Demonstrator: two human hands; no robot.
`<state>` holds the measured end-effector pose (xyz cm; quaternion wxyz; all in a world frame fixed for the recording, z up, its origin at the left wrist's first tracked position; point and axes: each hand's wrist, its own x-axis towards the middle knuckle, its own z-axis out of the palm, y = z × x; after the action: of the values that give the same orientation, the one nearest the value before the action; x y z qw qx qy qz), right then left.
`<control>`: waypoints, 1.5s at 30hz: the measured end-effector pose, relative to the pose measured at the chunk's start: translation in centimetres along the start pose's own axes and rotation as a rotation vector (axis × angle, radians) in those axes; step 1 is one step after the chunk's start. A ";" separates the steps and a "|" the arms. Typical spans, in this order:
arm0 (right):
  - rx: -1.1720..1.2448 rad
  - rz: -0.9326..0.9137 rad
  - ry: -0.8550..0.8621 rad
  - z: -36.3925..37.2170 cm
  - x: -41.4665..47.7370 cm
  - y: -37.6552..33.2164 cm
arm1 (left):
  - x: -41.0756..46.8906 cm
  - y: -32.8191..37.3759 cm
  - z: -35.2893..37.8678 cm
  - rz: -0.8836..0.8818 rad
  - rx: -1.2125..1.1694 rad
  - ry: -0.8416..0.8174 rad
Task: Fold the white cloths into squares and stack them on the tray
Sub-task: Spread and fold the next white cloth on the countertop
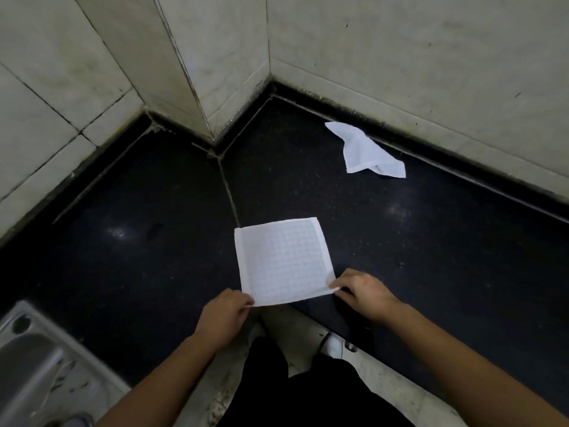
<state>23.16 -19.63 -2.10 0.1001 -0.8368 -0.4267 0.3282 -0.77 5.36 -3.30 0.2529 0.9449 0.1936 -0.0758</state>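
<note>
A white waffle-weave cloth [284, 260] lies flat as a square at the front edge of a black counter [138, 241]. The left hand [223, 312] pinches its near left corner, fingers curled and clamped on the fabric. The right hand [363, 292] pinches its near right corner in the same way. A second white cloth [366, 151] lies crumpled near the counter's back right edge, well apart, just beside the tiled wall [431, 57]. A steel sink [27, 359] sits at the counter's front left corner.

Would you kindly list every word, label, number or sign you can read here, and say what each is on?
No text can be read anywhere. The flat cloth shows only a woven grid; the crumpled cloth, counter, wall tiles and sink bear no lettering.
</note>
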 end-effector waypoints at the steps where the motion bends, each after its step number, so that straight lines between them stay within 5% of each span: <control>1: 0.073 0.032 0.024 -0.5 0.5 0.0 | 0.5 0.0 -0.7 -0.065 -0.078 -0.003; 7: 0.754 0.306 0.282 -2.9 6.0 -1.4 | 5.7 -0.9 -4.1 -0.550 -0.742 0.145; 12: 0.911 0.428 0.380 -4.3 10.2 -2.0 | 10.0 -1.5 -4.6 -0.711 -0.950 0.264; 30: 0.792 0.513 0.405 -4.0 15.5 -1.5 | 14.6 -3.8 -3.0 -0.698 -0.803 0.388; 40: 0.370 0.404 0.495 -3.1 13.5 -2.9 | 12.3 -1.8 -3.0 -0.734 -0.665 0.438; 45: 0.462 0.506 0.450 -1.1 11.0 -3.8 | 9.1 -0.9 -1.6 -0.819 -0.763 0.290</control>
<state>26.01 -8.53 -4.63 0.2923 -0.9217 -0.0898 0.2387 7.25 9.87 -4.53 0.4967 0.6357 0.5897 0.0378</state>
